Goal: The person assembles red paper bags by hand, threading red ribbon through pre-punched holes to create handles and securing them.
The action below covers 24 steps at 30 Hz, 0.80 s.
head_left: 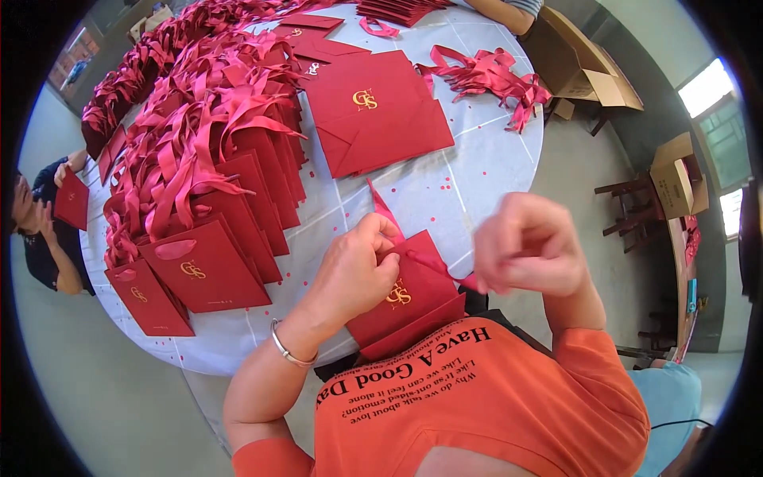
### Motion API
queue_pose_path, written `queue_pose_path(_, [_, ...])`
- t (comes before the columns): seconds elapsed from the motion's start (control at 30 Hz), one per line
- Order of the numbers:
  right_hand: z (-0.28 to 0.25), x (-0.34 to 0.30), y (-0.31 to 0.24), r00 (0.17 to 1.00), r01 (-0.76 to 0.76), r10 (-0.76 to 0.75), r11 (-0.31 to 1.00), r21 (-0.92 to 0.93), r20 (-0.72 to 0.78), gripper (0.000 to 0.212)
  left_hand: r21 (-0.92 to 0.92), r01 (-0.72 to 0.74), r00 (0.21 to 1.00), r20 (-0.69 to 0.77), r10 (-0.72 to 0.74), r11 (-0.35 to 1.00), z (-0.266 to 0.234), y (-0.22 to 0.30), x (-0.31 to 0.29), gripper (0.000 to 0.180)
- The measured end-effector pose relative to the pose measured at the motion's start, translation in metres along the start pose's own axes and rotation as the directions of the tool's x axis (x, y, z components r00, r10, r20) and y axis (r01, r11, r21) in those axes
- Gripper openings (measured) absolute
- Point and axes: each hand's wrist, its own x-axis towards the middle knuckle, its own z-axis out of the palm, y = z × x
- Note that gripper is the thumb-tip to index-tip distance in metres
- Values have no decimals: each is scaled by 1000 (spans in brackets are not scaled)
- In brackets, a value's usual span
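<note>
**A:** In the head view, where is the thing you are working on?

**B:** You have a red paper bag (pixel 409 298) right in front of you, at the near edge of the bench (pixel 469 171). It lies flat and tips a bit over the edge toward your orange shirt (pixel 485 397). Its long side runs from down by your left arm up toward your right hand.

**A:** What is your left hand doing?

**B:** Your left hand (pixel 358 266) is closed on the top edge of the bag. The fingers pinch it tight near where a red ribbon (pixel 433 266) goes in. One end of the ribbon sticks up behind that hand.

**A:** And your right hand?

**B:** Your right hand (pixel 528 246) is just to the right of the bag, a little above it. It looks blurry. The fingers are curled in and seem to pinch the other end of the ribbon, but you cannot tell for sure. The ribbon runs from the left hand across to the right hand.

**A:** Which hand is nearer the bag?

**B:** Your left hand. It touches the bag. The right hand is off to the side.

**A:** What else is on the bench?

**B:** A big row of red bags with handles (pixel 199 175) lies to your left. A flat stack of bags (pixel 373 111) sits in the middle. A heap of loose ribbons (pixel 497 75) is far off on the right. Another person (pixel 48 230) holds a bag on the far left.
</note>
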Motion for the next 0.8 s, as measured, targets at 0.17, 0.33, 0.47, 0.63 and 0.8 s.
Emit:
queue_pose_path(0.17, [9, 20, 41, 977, -166, 32, 730, -663, -209, 13, 158, -144, 984, -78, 158, 977, -3, 7, -3, 26])
queue_pose_path(0.33, [4, 21, 82, 970, -20, -152, 726, -688, -189, 12, 161, -3, 999, 35, -3, 987, -17, 13, -1, 28])
queue_pose_path(0.47, [3, 24, 80, 975, 15, -174, 664, -748, -135, 12, 17, -57, 994, 90, 55, 998, -32, 10, 1, 26])
queue_pose_path(0.63, [-4, 22, 85, 971, 83, -231, 586, -806, -68, 11, 154, -35, 981, 194, 4, 987, -54, 20, -2, 20])
queue_pose_path(0.8, [-2, 17, 81, 963, 128, -269, 474, -871, -5, 12, 73, -95, 952, 298, 69, 993, -67, 7, -5, 21])
